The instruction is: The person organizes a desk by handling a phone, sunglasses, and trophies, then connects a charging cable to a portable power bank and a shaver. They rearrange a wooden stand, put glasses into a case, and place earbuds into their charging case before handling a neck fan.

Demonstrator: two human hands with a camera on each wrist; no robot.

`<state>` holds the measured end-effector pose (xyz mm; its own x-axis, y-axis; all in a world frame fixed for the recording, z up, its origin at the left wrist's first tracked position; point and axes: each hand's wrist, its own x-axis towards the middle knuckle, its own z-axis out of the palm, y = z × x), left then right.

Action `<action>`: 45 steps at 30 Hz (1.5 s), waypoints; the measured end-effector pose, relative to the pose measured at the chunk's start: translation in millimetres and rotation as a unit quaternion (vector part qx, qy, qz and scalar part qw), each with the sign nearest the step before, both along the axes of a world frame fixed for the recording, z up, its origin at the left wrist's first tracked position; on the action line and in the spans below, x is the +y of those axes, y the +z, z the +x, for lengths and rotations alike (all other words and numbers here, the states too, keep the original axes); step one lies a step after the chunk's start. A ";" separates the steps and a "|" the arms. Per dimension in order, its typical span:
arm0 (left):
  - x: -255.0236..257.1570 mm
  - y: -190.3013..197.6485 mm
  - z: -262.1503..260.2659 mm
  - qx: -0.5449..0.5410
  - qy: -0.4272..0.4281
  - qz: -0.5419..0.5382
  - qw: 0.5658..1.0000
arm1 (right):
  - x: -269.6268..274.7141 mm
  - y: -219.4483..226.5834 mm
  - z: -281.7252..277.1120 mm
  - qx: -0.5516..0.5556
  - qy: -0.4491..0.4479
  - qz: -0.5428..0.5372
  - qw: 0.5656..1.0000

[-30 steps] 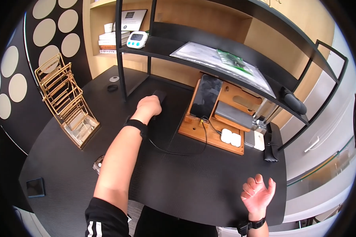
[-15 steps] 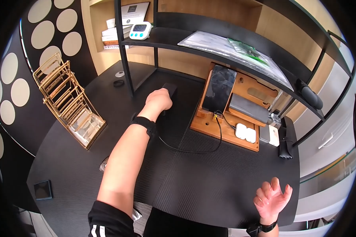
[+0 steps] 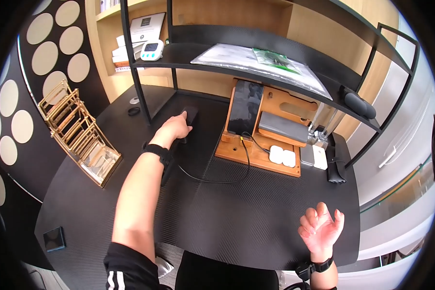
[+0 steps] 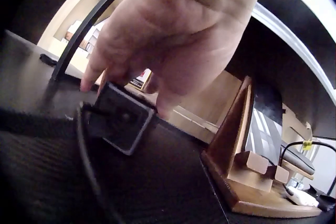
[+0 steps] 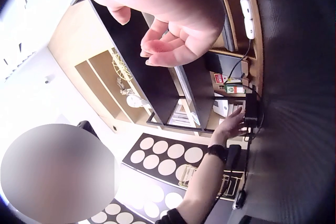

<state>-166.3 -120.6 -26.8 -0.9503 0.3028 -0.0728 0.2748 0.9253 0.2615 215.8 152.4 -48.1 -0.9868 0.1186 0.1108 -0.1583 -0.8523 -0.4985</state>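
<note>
A black rectangular block (image 4: 125,121) with a cable at its near end sits on the dark desk, under the shelf. My left hand (image 3: 175,128) is over it, its back partly hiding it in the head view. In the left wrist view, straightened fingers (image 4: 90,79) and the thumb reach down on opposite sides of the block, spread wider than it. My right hand (image 3: 320,229) hovers palm up over the desk's right front, fingers loosely bent, holding nothing.
A wooden stand (image 3: 256,154) carries a phone (image 3: 245,106), a grey case (image 3: 282,127) and white earbuds cases (image 3: 282,156). A gold wire rack (image 3: 79,133) stands at left. The black shelf frame (image 3: 139,89) rises beside my left hand. A small dark square (image 3: 54,239) lies front left.
My left hand stays at the black block, but its fingers, curled before, now look straighter and more spread. The head view has shifted; my right hand keeps the same loose pose.
</note>
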 end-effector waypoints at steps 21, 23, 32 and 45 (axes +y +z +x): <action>-276.6 -49.7 127.1 0.005 0.341 0.537 0.772 | -6.2 -0.4 14.2 0.054 -0.012 0.045 0.997; -290.4 -80.2 100.7 0.050 0.258 0.652 0.711 | -6.1 0.0 13.0 0.038 -0.010 0.035 0.999; -266.3 -70.3 75.8 0.077 0.293 0.767 0.566 | -9.0 -2.3 9.6 0.030 0.011 0.047 0.998; -273.5 -88.5 9.7 0.111 0.337 0.752 0.556 | -7.0 -5.6 6.9 0.032 0.012 0.044 0.998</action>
